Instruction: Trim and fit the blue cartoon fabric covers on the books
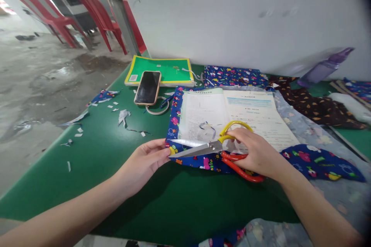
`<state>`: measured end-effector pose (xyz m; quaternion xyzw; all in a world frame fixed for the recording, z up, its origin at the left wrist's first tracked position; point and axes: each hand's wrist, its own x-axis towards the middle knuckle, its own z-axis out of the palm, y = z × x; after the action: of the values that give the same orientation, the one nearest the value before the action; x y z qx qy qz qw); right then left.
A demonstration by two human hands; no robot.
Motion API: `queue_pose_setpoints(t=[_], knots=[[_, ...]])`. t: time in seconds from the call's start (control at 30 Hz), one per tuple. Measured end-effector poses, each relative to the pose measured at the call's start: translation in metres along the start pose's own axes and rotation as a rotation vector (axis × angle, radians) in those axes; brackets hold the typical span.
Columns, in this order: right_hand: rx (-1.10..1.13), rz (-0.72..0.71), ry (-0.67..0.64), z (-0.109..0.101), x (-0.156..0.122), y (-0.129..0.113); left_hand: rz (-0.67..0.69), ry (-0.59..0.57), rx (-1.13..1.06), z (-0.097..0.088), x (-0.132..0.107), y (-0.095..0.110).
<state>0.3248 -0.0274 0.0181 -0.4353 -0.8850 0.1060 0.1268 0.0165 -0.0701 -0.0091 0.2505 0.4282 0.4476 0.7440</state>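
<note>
1. A green worktop [110, 154] fills the view from a camera worn on a person's head, with both bare forearms reaching in from the near edge.
2. The landmark is a pair of scissors [216, 148] with one yellow and one red handle loop, lying nearly flat over blue printed fabric [203, 161] near the middle of the worktop.
3. The right hand [255, 152] closes its grip on the scissors at the handles; fingers pass through the loops.
4. The blades run leftward from that hand, their long axis nearly level, tips pointing at the left hand [147, 160]. The blades are slightly parted.
5. The left hand sits just left of the blade tips, pinching the fabric's near left corner between thumb and fingers. It is the hand nearer the tips.
6. A printed paper sheet [232, 114] lies on the fabric just behind the scissors.
7. Farther behind the scissors and to the left, a phone [147, 87] rests partly on a green notebook [162, 70].
8. Small scraps [123, 115] dot the worktop left of the scissors.
9. A purple bottle [324, 67] lies on its side far to the right, near the wall.
</note>
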Motion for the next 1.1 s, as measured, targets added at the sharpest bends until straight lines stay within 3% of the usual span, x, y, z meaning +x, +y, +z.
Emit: queue_pose_setpoints(t=[1.1], knots=[[-0.009,-0.015,0.127,0.018,0.011,-0.018,-0.021,0.123,-0.113,0.002,0.001,-0.002]])
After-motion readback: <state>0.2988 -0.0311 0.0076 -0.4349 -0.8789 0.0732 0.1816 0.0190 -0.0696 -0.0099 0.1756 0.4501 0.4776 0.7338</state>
